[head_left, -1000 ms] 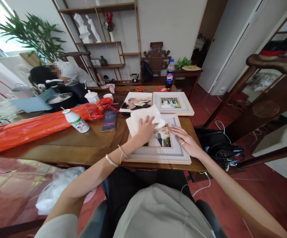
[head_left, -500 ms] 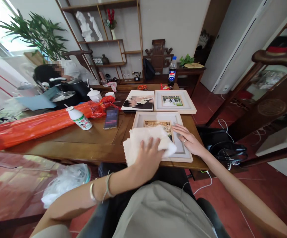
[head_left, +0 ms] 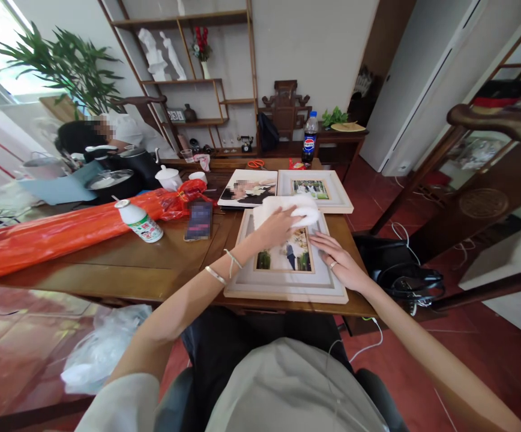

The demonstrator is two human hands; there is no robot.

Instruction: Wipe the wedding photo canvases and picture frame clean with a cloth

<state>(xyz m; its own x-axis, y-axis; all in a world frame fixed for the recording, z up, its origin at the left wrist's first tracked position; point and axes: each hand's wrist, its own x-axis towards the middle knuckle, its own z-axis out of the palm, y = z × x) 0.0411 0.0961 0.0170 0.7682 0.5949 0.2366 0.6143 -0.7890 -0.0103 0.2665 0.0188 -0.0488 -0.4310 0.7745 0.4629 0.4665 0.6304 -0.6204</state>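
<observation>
My left hand [head_left: 279, 228] presses a folded white cloth [head_left: 304, 207] on the far side of a light wooden picture frame [head_left: 287, 293]. The cloth covers the frame's far edge and the top of its photo. Below it shows part of the photo [head_left: 293, 255], with a pale mat around it. Resting with fingers stretched out, my right hand [head_left: 340, 261] lies on the frame's right side and holds nothing. Behind are a second framed photo [head_left: 344, 201] and a photo panel [head_left: 237, 191].
To the left lie a phone [head_left: 198, 221], a white bottle [head_left: 138, 220] and a long red plastic-wrapped bundle [head_left: 75, 225]. Orange-handled scissors [head_left: 255, 164] and a cola bottle [head_left: 310, 141] are at the back. A person [head_left: 125, 135] sits far left. A black bag [head_left: 391, 264] is right of the table.
My left hand has moved the cloth away from me, from the frame's near left part to its far edge, uncovering the photo's lower part. My right hand stays on the frame.
</observation>
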